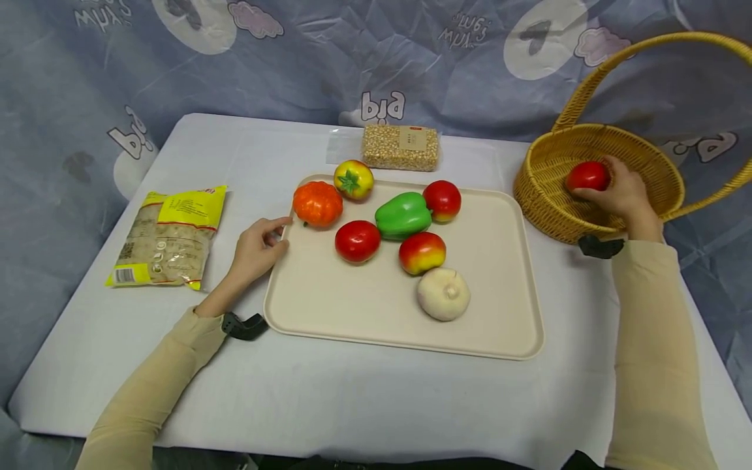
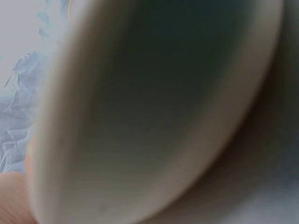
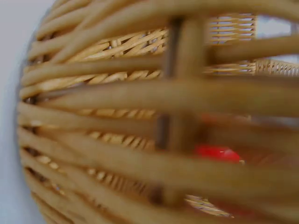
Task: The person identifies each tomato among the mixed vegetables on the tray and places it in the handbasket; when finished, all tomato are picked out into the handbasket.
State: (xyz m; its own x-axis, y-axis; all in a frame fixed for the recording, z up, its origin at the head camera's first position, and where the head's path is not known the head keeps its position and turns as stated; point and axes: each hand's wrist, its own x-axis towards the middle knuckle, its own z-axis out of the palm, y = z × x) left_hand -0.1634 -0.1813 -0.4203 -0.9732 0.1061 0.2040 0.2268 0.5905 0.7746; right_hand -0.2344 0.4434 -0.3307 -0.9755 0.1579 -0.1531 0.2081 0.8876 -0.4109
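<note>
At the basket, my right hand (image 1: 624, 194) grips a glossy red round fruit (image 1: 587, 176) inside the yellow wicker basket (image 1: 540, 189). Through the weave in the right wrist view, part of the red fruit (image 3: 217, 153) shows. My left hand (image 1: 258, 251) holds the left rim of the beige tray (image 1: 352, 307), whose edge fills the left wrist view, blurred. On the tray lie an orange pumpkin (image 1: 318, 204), a yellow-red fruit with a green calyx (image 1: 354, 179), a green bell pepper (image 1: 403, 215), red fruits (image 1: 357, 241), a red-yellow fruit (image 1: 422, 253) and a white garlic bulb (image 1: 443, 294).
Left of the tray lies a yellow-and-clear bag (image 1: 170, 238). A clear pack of yellow grains (image 1: 401, 147) sits behind the tray. The basket's tall handle (image 1: 578, 104) arches above its bowl. All stand on a white table (image 1: 364, 398) before a blue-grey patterned cloth (image 1: 329, 59).
</note>
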